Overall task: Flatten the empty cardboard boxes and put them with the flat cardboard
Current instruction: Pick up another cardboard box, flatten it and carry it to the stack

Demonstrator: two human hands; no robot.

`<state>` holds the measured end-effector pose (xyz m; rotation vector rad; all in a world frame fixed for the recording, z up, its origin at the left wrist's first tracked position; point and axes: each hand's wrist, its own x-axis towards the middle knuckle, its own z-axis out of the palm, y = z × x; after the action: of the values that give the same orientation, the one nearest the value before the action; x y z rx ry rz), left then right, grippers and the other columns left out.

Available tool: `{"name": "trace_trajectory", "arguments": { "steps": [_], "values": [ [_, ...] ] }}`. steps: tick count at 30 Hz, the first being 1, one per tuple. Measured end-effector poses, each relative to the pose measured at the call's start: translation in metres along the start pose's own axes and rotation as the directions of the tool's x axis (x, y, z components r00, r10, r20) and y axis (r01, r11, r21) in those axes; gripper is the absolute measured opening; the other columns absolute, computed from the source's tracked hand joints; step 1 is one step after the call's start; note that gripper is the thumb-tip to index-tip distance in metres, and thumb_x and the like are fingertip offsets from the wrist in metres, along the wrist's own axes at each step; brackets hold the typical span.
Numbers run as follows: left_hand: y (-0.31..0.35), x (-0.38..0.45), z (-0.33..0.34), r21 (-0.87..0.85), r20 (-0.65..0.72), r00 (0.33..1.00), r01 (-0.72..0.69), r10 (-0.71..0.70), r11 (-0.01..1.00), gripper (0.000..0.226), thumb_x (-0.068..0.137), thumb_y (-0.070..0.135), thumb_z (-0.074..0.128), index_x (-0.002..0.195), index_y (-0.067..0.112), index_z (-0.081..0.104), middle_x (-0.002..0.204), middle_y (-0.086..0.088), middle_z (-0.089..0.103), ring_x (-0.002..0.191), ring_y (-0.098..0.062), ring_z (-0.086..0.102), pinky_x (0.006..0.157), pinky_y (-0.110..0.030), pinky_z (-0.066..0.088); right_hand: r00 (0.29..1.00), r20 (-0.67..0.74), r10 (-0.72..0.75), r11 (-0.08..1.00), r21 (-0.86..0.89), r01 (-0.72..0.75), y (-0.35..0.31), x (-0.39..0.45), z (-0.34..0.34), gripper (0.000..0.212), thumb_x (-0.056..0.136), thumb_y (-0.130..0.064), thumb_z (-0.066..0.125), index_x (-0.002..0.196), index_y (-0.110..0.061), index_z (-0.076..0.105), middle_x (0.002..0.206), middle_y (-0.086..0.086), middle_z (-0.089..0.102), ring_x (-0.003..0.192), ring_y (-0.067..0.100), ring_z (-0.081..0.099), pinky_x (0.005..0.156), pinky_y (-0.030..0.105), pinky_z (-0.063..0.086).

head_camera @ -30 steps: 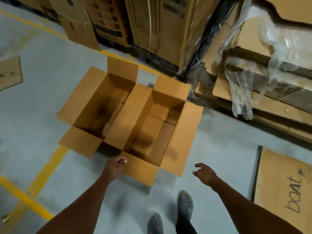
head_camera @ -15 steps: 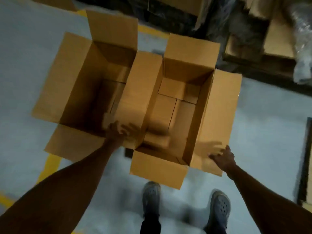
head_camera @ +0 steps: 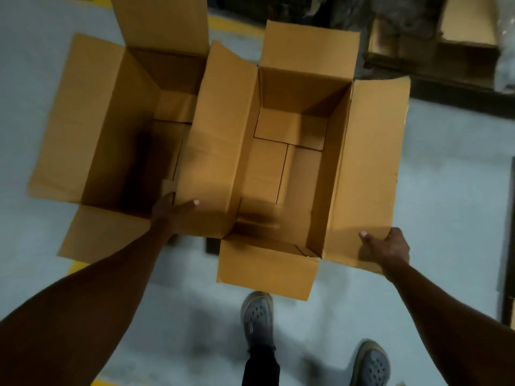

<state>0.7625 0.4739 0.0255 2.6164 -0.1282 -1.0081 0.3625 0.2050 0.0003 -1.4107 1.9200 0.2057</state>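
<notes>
Two empty brown cardboard boxes stand side by side on the grey floor, top flaps spread open. The right box (head_camera: 289,168) is directly in front of me. My left hand (head_camera: 172,213) grips the near end of its left long flap, thumb on top. My right hand (head_camera: 387,249) holds the near corner of its right long flap, thumb on top and fingers underneath. The left box (head_camera: 117,140) stands untouched beside it, partly covered by the right box's left flap. Flat cardboard (head_camera: 404,48) lies stacked at the top right.
My two feet in grey clogs (head_camera: 257,316) stand just behind the right box. Yellow floor lines (head_camera: 237,25) run past the boxes. A dark-edged flat board (head_camera: 510,246) lies at the right edge. Dark pallets and plastic wrap fill the top right.
I have stepped up to the boxes and leaned over them. Both hands went from hanging free to gripping the right box's two long flaps.
</notes>
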Motion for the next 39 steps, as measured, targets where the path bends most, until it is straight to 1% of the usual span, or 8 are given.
{"name": "trace_trajectory", "arguments": {
  "steps": [3,7,17,21,26,29,35,39],
  "values": [
    [0.017,-0.034,-0.004,-0.089,0.111,0.989,-0.088,0.098,0.992,0.044,0.093,0.039,0.069,0.118,0.003,0.067,0.103,-0.011,0.068,0.101,-0.032,0.067,0.072,-0.029,0.047,0.995,-0.03,-0.091,0.99,-0.115,0.087,-0.011,-0.024,-0.018,0.048,0.086,-0.045,0.072,0.112,-0.012,0.049,0.115,0.019,0.064,0.104,0.044,0.062,0.085,0.048,0.05],
    [0.055,-0.097,0.012,-0.131,0.063,0.97,-0.227,0.236,0.965,0.021,0.099,0.027,0.063,0.082,0.015,0.067,0.079,-0.006,0.067,0.071,-0.022,0.064,0.072,-0.028,0.045,0.957,-0.019,-0.289,0.925,-0.262,0.274,-0.017,-0.054,-0.037,0.032,0.093,-0.038,0.061,0.105,-0.014,0.043,0.107,0.018,0.067,0.093,0.043,0.065,0.073,0.042,0.047],
    [0.073,-0.241,0.072,-0.188,0.094,0.939,-0.309,0.33,0.932,0.017,0.099,0.032,0.062,0.1,0.019,0.072,0.094,-0.005,0.075,0.085,-0.024,0.072,0.079,-0.038,0.056,0.985,0.074,-0.158,0.946,-0.275,0.173,0.095,-0.073,-0.097,0.036,0.099,-0.031,0.051,0.131,-0.016,0.043,0.121,0.013,0.064,0.102,0.038,0.064,0.085,0.047,0.05],
    [0.081,-0.282,0.106,-0.096,0.102,0.911,-0.39,0.399,0.916,0.025,0.098,0.029,0.064,0.097,0.007,0.076,0.092,-0.011,0.076,0.077,-0.022,0.07,0.065,-0.026,0.05,0.99,0.102,-0.098,0.965,-0.232,0.12,0.169,-0.056,-0.121,0.037,0.097,-0.033,0.053,0.129,-0.016,0.047,0.122,0.011,0.064,0.092,0.029,0.058,0.082,0.044,0.05],
    [0.086,-0.331,0.167,-0.091,0.193,0.877,-0.43,0.44,0.898,0.034,0.095,0.04,0.064,0.096,0.008,0.074,0.093,-0.012,0.077,0.083,-0.028,0.073,0.078,-0.046,0.061,0.997,0.076,-0.02,0.978,-0.204,0.035,0.229,-0.047,-0.137,0.031,0.095,-0.03,0.056,0.123,-0.016,0.051,0.114,0.008,0.063,0.091,0.027,0.059,0.079,0.042,0.052],
    [0.089,-0.351,0.208,-0.165,0.228,0.85,-0.447,0.475,0.879,0.039,0.09,0.048,0.064,0.097,0.01,0.073,0.094,-0.009,0.077,0.085,-0.025,0.073,0.08,-0.047,0.061,0.995,0.09,0.033,0.981,-0.193,-0.015,0.248,-0.036,-0.144,0.022,0.094,-0.024,0.057,0.114,-0.015,0.054,0.109,0.007,0.061,0.092,0.027,0.06,0.081,0.041,0.054],
    [0.109,-0.374,0.281,-0.306,0.333,0.767,-0.463,0.549,0.832,0.045,0.084,0.051,0.061,0.101,0.011,0.073,0.096,-0.01,0.077,0.089,-0.031,0.073,0.081,-0.046,0.059,0.976,0.216,0.026,1.0,-0.014,-0.024,0.276,0.008,-0.137,0.047,0.094,-0.034,0.067,0.123,0.002,0.058,0.116,0.015,0.065,0.106,0.036,0.066,0.093,0.047,0.056],
    [0.108,-0.375,0.323,-0.313,0.379,0.697,-0.523,0.609,0.793,0.032,0.096,0.043,0.059,0.105,0.013,0.068,0.103,-0.01,0.074,0.093,-0.025,0.07,0.081,-0.039,0.056,0.967,0.254,-0.022,0.996,0.084,0.0,0.299,0.026,-0.133,0.06,0.096,-0.041,0.063,0.138,-0.001,0.048,0.135,0.02,0.059,0.119,0.041,0.06,0.102,0.053,0.05]
  ]
}}
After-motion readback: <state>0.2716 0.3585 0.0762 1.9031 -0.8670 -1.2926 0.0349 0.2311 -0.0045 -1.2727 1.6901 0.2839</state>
